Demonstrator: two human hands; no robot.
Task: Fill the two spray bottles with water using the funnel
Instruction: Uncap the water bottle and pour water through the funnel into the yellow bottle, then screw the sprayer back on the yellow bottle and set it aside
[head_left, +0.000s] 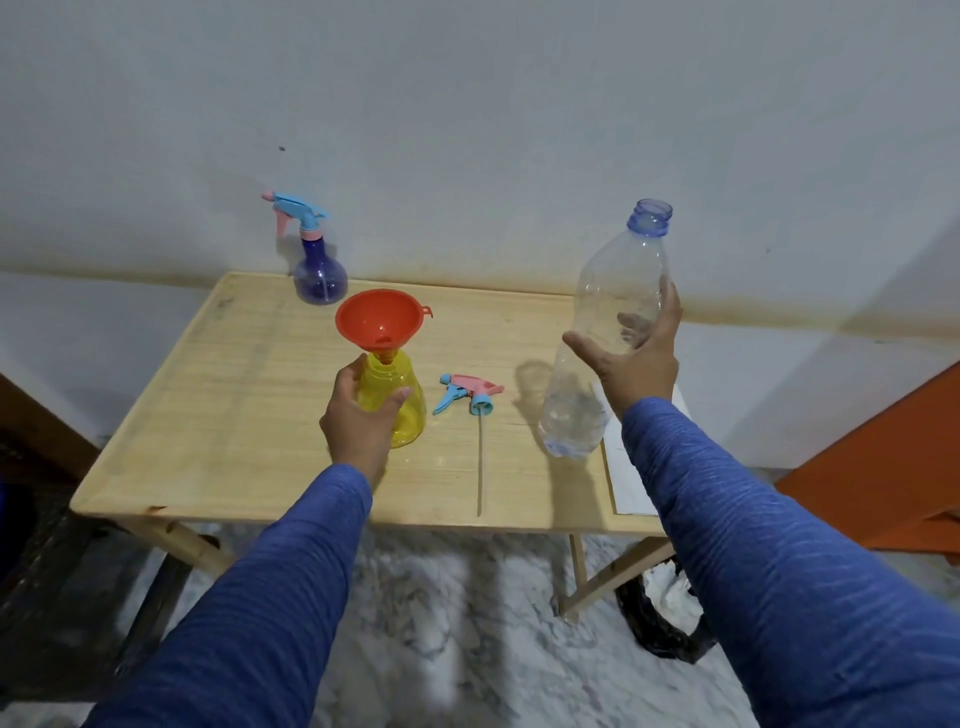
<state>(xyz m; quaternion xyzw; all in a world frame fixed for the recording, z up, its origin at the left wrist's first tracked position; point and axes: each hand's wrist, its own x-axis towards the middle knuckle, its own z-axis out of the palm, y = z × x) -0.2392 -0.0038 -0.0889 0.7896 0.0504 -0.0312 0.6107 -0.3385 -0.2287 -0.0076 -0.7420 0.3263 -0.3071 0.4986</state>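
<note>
A yellow spray bottle (402, 410) stands uncapped near the middle of the wooden table (244, 395), with an orange funnel (379, 319) seated in its neck. My left hand (358, 415) is wrapped around the yellow bottle. Its pink and blue spray head (470, 393) lies on the table to the right, with its thin tube pointing toward me. My right hand (636, 358) holds a clear plastic water bottle (605, 332) upright above the table's right side, cap off, with only a little water at the bottom. A purple spray bottle (319, 278) with its head on stands at the back.
A white sheet of paper (631, 467) lies on the table's right edge under my right arm. The wall rises right behind the table. An orange panel (883, 467) stands to the right, and a black bag (660, 618) sits on the marble floor by the table leg.
</note>
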